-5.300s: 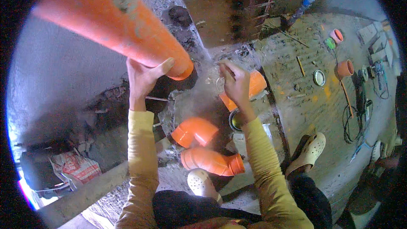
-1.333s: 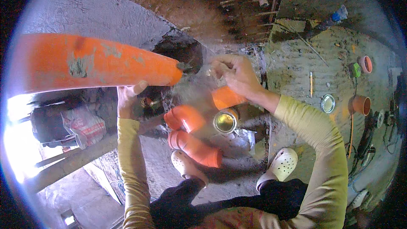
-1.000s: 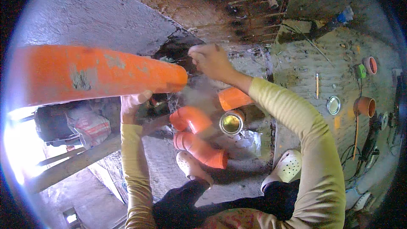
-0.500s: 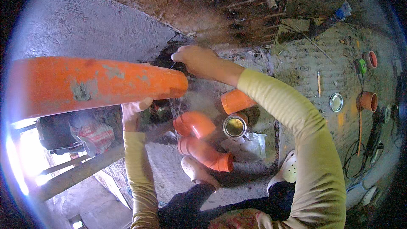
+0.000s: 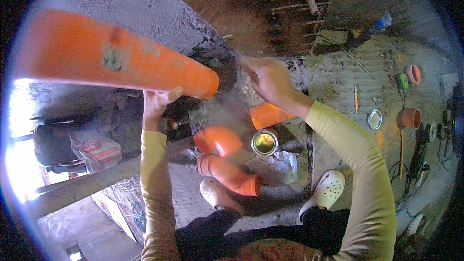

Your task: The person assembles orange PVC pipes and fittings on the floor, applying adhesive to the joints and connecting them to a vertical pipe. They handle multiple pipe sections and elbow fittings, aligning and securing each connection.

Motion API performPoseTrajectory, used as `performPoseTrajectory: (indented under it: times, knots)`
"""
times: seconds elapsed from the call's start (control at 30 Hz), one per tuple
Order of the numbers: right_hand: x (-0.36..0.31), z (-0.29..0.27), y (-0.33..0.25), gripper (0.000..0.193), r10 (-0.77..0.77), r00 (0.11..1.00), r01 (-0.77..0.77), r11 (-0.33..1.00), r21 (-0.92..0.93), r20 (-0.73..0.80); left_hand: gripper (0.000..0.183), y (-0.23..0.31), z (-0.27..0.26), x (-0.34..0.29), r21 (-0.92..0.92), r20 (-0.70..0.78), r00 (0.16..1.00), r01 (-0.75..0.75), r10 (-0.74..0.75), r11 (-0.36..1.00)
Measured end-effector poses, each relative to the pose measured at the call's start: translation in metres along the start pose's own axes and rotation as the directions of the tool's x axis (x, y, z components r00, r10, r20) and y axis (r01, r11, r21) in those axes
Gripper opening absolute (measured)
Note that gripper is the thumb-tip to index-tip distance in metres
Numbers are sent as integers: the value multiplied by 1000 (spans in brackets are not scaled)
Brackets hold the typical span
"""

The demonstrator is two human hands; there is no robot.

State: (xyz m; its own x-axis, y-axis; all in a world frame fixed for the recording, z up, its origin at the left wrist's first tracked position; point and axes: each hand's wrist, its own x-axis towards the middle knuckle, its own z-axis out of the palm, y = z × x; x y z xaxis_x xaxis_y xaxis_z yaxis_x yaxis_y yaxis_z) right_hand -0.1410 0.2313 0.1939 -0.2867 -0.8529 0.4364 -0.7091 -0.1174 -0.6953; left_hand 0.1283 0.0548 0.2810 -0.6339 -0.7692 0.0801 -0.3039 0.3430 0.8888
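A long orange plastic pipe (image 5: 140, 60), smeared with grey, slants in from the left with its end near the middle of the head view. My left hand (image 5: 158, 101) grips it from below, close to that end; the thumb shows and the other fingers are largely hidden behind the pipe. Just right of the pipe's end, apart from it, my right hand (image 5: 273, 79) is closed in a pinch. What it holds, if anything, is too blurred to make out. An open round tin (image 5: 265, 142) with yellowish contents stands below, beside a short orange pipe piece (image 5: 270, 115).
Two orange elbow fittings (image 5: 227, 174) lie by my shoe. A metal lid (image 5: 374, 119), a pencil-like stick (image 5: 356, 99), orange rings (image 5: 411, 118) and cables lie on the right. A plastered wall (image 5: 121, 0) rises behind the pipe; rebar (image 5: 302, 0) sticks out at the top.
My right hand has moved right, away from the pipe's end. The pipe now slants more steeply, its left part higher in view. My left hand still holds it. The view has shifted slightly.
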Motion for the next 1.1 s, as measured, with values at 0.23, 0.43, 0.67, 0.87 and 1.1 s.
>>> performPoseTrajectory:
  times: [0.23, 0.43, 0.67, 0.87, 1.1]
  knots:
    - [-19, -8, -37, 28, 30, 999, -31, 993, -118, -11, 86, 16, 25, 31, -173, 56, 987, -136, 147, 975]
    - [-50, -13, -69, 29, -138, 990, 121, 938, -324, -29, 80, 31, 43, 38, -199, 63, 957, -267, 284, 943]
    - [-48, 2, -113, 33, -431, 896, 417, 736, -533, 105, 88, 23, 37, 51, -297, 115, 916, -337, 384, 893]
    - [-14, 25, -143, 25, -426, 816, 569, 475, -671, 391, 103, 19, 29, 74, -249, 259, 807, -476, 531, 844]
    - [27, 90, -123, 12, -309, 852, 517, 377, -768, 422, 93, 29, 25, 79, -150, 264, 774, -556, 575, 817]
